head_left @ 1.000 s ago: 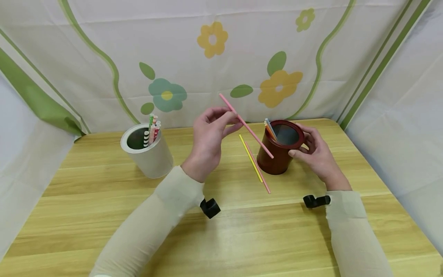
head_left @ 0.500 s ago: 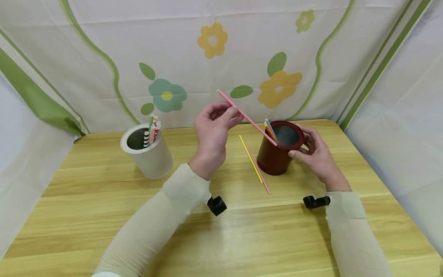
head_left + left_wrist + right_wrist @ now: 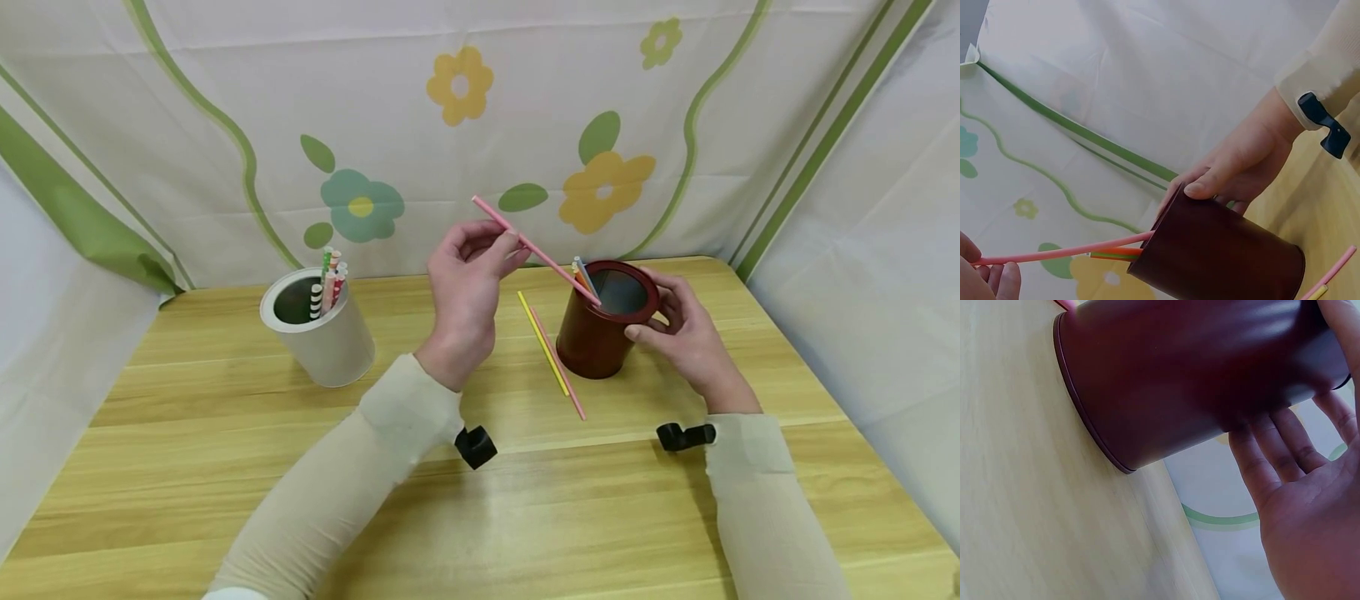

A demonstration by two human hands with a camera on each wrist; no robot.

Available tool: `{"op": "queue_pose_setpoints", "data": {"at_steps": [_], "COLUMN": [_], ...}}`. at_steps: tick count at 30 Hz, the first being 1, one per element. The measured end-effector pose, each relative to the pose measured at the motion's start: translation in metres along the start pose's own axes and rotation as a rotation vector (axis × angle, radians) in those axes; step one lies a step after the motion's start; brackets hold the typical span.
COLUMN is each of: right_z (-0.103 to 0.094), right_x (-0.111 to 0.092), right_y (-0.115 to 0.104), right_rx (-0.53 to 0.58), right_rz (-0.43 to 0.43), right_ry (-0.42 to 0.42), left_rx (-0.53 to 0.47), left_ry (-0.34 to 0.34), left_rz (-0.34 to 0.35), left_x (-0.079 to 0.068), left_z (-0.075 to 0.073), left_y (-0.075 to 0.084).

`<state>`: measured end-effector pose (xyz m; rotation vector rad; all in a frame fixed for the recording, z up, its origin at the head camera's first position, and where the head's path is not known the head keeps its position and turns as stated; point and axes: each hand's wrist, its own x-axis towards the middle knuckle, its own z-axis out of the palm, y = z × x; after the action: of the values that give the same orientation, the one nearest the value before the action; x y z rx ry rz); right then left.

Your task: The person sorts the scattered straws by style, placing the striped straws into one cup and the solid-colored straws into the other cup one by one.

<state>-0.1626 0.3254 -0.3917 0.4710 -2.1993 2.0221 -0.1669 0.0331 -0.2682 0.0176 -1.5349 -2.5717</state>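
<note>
My left hand (image 3: 467, 287) pinches a pink straw (image 3: 553, 262) near its upper part, between thumb and fingers. The straw slants down to the right, and its lower end lies at the mouth of a dark red-brown round holder (image 3: 592, 346). In the left wrist view that end reaches just inside the rim. Around the holder's right side my right hand (image 3: 686, 333) keeps a grip, thumb at the front and fingers behind. Several plain straws (image 3: 1116, 254), orange and green among them, lean inside the holder. A yellow straw (image 3: 542, 342) and another pink straw (image 3: 578, 404) lie side by side on the table.
On the left stands a white round holder (image 3: 333, 350) with several striped straws (image 3: 330, 287) in it. The wooden table (image 3: 570, 517) ends at the back against a flower-printed cloth (image 3: 480, 158). Cloth walls rise at both sides.
My left hand has moved a little right and up, bringing the pink straw's lower end from in front of the dark holder up to its mouth. The right hand has stayed put.
</note>
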Motion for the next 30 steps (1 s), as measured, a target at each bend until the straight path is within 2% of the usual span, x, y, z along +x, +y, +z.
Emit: {"op": "queue_pose_setpoints", "data": {"at_steps": [18, 30], "right_z": [0.001, -0.001], "right_x": [0.0, -0.001], "right_y": [0.001, 0.002], "right_rx": [0.021, -0.011], "right_rz": [-0.007, -0.009], "right_ry": [0.003, 0.0], "left_rx": [0.071, 0.107], "left_ry": [-0.088, -0.131], "left_rz": [0.0, -0.038], "left_x": [-0.009, -0.012], "left_z": [0.01, 0.013], "left_y": [-0.025, -0.041]}}
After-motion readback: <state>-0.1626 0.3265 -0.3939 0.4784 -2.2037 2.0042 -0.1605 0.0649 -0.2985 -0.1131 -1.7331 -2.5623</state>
